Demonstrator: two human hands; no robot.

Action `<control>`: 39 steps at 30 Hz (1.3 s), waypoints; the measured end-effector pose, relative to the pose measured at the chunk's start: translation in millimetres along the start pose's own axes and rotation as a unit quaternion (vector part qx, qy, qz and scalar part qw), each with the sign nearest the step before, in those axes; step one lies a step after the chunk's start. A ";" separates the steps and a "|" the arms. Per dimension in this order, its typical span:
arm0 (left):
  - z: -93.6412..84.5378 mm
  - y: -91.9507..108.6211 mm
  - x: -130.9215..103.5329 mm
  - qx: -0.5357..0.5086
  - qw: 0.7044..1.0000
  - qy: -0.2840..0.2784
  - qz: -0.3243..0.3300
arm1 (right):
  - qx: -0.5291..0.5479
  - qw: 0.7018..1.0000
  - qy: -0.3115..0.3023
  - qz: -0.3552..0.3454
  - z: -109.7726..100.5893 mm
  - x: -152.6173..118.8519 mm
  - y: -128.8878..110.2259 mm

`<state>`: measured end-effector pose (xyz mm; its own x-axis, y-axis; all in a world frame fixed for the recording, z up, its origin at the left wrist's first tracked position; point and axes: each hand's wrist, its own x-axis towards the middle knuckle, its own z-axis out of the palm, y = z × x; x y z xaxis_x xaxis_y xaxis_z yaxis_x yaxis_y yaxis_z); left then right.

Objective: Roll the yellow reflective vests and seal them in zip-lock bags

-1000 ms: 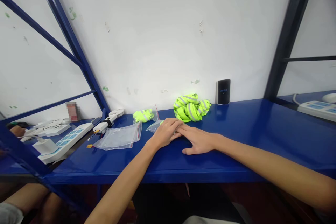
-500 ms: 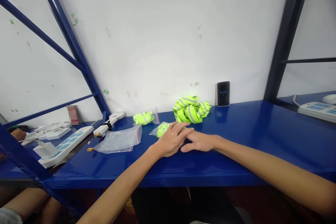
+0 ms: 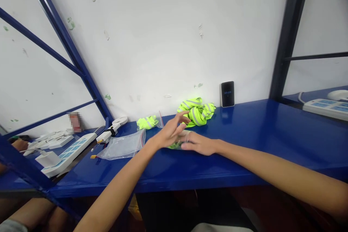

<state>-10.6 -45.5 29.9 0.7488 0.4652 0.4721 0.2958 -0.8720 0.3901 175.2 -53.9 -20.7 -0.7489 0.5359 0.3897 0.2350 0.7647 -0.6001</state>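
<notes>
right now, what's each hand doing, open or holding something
Left hand: open, fingers loosely bent.
Right hand: at the bagged green bundle; blurred, so grip can't be told.

This looks like a workshop: blue workbenches (image 3: 252,134) side by side, metal uprights (image 3: 289,36), power strips (image 3: 73,151), a scuffed white wall (image 3: 152,43), a co-worker's hand (image 3: 19,145) at the next bench.

Counting two hands (image 3: 170,132) (image 3: 199,144), two bagged fluorescent-yellow bundles (image 3: 147,122) (image 3: 174,146) (the second mostly covered), one loose striped bundle (image 3: 198,114), one time display (image 3: 227,94), one handheld fan (image 3: 120,120), two power strips (image 3: 71,154) (image 3: 326,108).
</notes>
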 end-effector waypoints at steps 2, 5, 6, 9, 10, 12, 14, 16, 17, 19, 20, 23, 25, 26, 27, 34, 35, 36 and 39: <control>-10.0 -6.1 16.0 0.018 0.999 -0.032 -0.021 | 0.030 0.995 0.080 0.050 -5.2 1.4 9.5; -11.5 -18.9 27.6 0.057 0.995 -0.076 -0.041 | 0.060 0.972 0.186 0.132 -11.8 4.2 23.2; -9.6 -24.2 28.0 0.065 0.994 -0.079 -0.045 | 0.082 0.965 0.199 0.153 -13.0 5.3 26.3; -3.7 -41.8 25.2 0.059 0.994 -0.055 -0.075 | 0.202 0.940 0.189 0.198 -15.4 7.3 30.1; -2.9 -47.6 24.8 0.053 0.993 -0.047 -0.095 | 0.244 0.930 0.182 0.205 -16.3 7.3 30.1; -3.7 -58.1 27.0 0.051 0.986 -0.053 -0.148 | 0.298 0.914 0.168 0.219 -18.9 6.2 29.8; -6.7 -65.8 32.6 0.070 0.971 -0.088 -0.209 | 0.317 0.907 0.144 0.236 -22.3 4.3 29.8; -9.9 -70.3 38.7 0.088 0.948 -0.141 -0.272 | 0.319 0.905 0.114 0.256 -25.3 2.7 29.9; -10.9 -71.3 40.8 0.086 0.932 -0.171 -0.306 | 0.322 0.904 0.101 0.264 -26.3 2.1 29.8; -11.1 -71.5 41.7 0.069 0.900 -0.223 -0.369 | 0.333 0.899 0.086 0.272 -27.3 1.6 29.1; -10.0 -71.0 40.5 0.059 0.890 -0.234 -0.388 | 0.343 0.896 0.079 0.272 -27.6 1.5 28.6; -2.8 -69.2 31.8 0.040 0.912 -0.191 -0.361 | 0.377 0.887 0.052 0.260 -30.6 0.7 27.6; 3.9 -68.4 24.7 0.027 0.938 -0.148 -0.312 | 0.387 0.886 0.032 0.252 -36.0 -1.1 27.5; 7.3 -68.3 21.3 0.017 0.945 -0.137 -0.297 | 0.384 0.888 0.018 0.252 -39.6 -2.3 27.5; 10.5 -68.5 18.2 0.005 0.948 -0.131 -0.290 | 0.374 0.892 0.002 0.255 -43.6 -3.7 27.5; 18.0 -76.6 5.6 -0.040 0.949 -0.081 -0.301 | 0.334 0.902 -0.042 0.272 -52.7 -8.6 20.7; 16.7 -77.4 4.5 -0.035 0.950 -0.068 -0.303 | 0.345 0.900 -0.041 0.265 -50.1 -7.8 19.5; 14.9 -77.8 3.3 -0.033 0.950 -0.054 -0.306 | 0.354 0.898 -0.040 0.257 -47.3 -6.8 18.5; 7.4 -76.1 -0.3 -0.035 0.947 -0.012 -0.319 | 0.346 0.907 -0.010 0.239 -41.5 -3.4 18.1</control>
<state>-28.9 19.6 -5.8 0.4433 0.8902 0.1052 0.6534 -0.4013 0.6419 207.7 -27.1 -3.9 -0.6765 0.7354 -0.0399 0.0963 0.0347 -0.9947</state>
